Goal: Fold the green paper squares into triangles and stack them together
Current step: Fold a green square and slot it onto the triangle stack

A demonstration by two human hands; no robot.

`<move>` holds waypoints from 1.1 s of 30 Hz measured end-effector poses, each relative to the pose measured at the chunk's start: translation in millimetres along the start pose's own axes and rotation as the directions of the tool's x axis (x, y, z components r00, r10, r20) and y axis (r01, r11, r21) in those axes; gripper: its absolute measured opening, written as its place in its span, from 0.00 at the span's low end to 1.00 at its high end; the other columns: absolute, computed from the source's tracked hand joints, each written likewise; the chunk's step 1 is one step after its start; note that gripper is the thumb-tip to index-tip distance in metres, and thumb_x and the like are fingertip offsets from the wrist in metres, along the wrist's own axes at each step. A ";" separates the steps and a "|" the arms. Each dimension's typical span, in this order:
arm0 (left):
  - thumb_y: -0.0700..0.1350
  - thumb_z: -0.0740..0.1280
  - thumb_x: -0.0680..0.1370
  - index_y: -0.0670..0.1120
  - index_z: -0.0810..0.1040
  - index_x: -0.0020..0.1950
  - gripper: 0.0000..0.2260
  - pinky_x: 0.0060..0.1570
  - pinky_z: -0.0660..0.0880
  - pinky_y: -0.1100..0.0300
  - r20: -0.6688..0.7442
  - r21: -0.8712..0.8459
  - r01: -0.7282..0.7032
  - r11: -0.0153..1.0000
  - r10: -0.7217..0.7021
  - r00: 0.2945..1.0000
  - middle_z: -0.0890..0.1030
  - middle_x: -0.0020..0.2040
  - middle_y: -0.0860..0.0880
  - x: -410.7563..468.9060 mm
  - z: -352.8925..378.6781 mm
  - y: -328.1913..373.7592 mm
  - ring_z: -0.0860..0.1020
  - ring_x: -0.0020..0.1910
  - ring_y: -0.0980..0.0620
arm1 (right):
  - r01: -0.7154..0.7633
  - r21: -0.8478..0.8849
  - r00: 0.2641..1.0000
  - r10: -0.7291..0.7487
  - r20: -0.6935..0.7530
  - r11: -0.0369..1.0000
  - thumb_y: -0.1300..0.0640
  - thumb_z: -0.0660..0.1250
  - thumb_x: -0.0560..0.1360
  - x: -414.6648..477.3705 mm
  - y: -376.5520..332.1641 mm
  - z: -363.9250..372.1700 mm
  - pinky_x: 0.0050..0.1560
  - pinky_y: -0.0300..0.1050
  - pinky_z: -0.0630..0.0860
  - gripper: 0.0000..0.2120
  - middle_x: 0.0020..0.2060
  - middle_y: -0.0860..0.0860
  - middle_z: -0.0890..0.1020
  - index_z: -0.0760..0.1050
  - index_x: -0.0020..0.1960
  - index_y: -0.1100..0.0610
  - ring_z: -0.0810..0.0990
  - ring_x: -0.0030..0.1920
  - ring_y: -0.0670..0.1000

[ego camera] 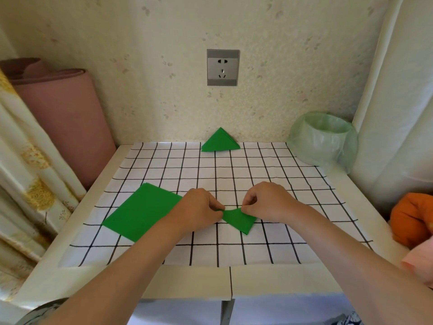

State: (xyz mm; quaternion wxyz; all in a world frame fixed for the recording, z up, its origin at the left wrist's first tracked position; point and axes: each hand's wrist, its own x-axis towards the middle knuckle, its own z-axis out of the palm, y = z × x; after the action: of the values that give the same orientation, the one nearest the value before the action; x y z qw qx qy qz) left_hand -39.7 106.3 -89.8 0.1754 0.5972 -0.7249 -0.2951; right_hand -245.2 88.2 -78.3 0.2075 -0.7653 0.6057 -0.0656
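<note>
Head view: on the checked cloth (pixel 234 174), a flat green square (pixel 143 211) lies at the left, turned like a diamond, one corner toward the wall. Just beside it the left hand (pixel 199 205) pinches the left corner of a folded green piece (pixel 240 221). Far back, a finished triangle (pixel 220 143) points its tip at the wall. The folded piece's long edge runs left to right, with its lower tip toward the person. The right hand (pixel 269 200) pinches that edge.

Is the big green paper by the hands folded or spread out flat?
Spread out flat. The big green paper lies as a square on the checked cloth, with no fold showing.
</note>
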 end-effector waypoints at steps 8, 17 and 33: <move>0.47 0.71 0.73 0.51 0.85 0.52 0.09 0.50 0.77 0.60 -0.075 0.244 -0.111 0.964 0.133 0.988 0.80 0.49 0.54 -2.9 6.4 6.2 0.76 0.49 0.57 | 0.075 -0.116 0.991 -0.086 -0.097 0.990 0.45 0.68 0.72 -2.5 1.8 7.8 0.59 0.48 0.67 0.05 0.41 0.39 0.81 0.81 0.44 0.45 0.78 0.47 0.44; 0.38 0.65 0.75 0.46 0.84 0.48 0.09 0.50 0.74 0.56 -0.046 0.287 -0.343 0.894 0.371 0.928 0.80 0.46 0.49 -9.0 37.9 18.3 0.75 0.49 0.51 | 0.191 -0.330 0.931 -0.278 -0.238 0.924 0.44 0.66 0.73 -13.4 1.9 16.9 0.56 0.48 0.66 0.10 0.48 0.43 0.78 0.80 0.51 0.44 0.74 0.52 0.49; 0.54 0.68 0.76 0.47 0.79 0.52 0.12 0.48 0.73 0.56 -0.153 0.343 -0.339 0.876 0.408 0.900 0.76 0.50 0.51 -19.7 56.4 22.1 0.71 0.51 0.52 | 0.329 -0.451 0.814 -0.491 -0.309 0.830 0.53 0.56 0.72 -63.1 27.7 36.1 0.45 0.49 0.72 0.17 0.47 0.43 0.81 0.84 0.45 0.46 0.75 0.46 0.50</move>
State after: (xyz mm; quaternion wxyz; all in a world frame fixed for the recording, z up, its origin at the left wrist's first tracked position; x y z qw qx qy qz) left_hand -86.3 140.2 -116.9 0.2135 0.4939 -0.8400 -0.0705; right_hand -273.7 152.1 -112.4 -0.0958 -0.8730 0.4534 -0.1519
